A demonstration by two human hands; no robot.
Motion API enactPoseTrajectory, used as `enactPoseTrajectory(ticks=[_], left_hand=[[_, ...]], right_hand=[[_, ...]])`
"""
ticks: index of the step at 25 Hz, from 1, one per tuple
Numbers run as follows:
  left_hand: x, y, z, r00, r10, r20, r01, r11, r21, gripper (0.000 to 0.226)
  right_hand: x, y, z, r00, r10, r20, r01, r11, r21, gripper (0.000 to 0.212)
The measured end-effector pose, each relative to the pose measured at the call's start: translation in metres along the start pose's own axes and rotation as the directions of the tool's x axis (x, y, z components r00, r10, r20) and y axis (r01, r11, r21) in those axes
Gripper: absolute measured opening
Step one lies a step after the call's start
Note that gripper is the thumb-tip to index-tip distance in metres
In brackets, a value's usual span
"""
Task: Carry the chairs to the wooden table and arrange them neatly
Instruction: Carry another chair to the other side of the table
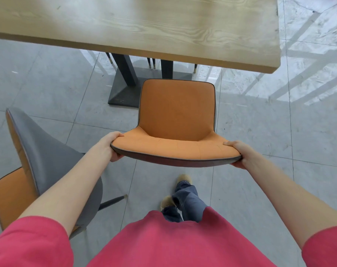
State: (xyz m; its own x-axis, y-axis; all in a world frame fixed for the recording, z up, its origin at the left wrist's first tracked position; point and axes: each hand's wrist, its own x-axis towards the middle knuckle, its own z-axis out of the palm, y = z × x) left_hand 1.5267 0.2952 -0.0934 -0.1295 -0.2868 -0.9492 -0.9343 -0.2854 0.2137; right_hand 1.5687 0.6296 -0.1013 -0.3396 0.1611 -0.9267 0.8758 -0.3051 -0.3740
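Left hand (pixel 113 145) and right hand (pixel 239 154) each curl round a top corner of the orange chair (pixel 175 120), thumbs on top. Bare tile (pixel 260 132) separates the chair from the wooden table's (pixel 144 26) near edge. A second chair (pixel 38 160) stands close left.

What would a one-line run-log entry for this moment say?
step: carrying | object: orange padded chair | left hand: grips backrest top | right hand: grips backrest top | ahead: light wooden table
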Motion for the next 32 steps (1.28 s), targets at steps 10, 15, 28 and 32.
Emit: enactPoseTrajectory(ticks=[10,15,28,32], left_hand=[[-0.003,0.026,0.024,1.0,-0.012,-0.017,0.013,0.998,0.058,0.02],[-0.004,0.011,0.016,0.999,-0.008,-0.032,0.009,1.0,0.024,0.022],[-0.032,0.023,-0.024,0.852,0.477,0.216,-0.457,0.477,0.751,0.047],[-0.054,0.01,-0.01,0.676,0.488,0.552,-0.582,-0.106,0.806,0.053]], right_hand=[[0.013,-0.043,-0.006,0.998,0.059,0.013,-0.058,0.996,-0.067,0.015],[0.007,-0.025,-0.005,0.998,0.067,-0.011,-0.068,0.998,-0.019,0.019],[-0.026,0.001,0.035,0.961,-0.234,-0.148,0.113,0.819,-0.563,0.047],[-0.053,0.0,0.056,0.764,-0.613,0.201,0.488,0.346,-0.801,0.057]])
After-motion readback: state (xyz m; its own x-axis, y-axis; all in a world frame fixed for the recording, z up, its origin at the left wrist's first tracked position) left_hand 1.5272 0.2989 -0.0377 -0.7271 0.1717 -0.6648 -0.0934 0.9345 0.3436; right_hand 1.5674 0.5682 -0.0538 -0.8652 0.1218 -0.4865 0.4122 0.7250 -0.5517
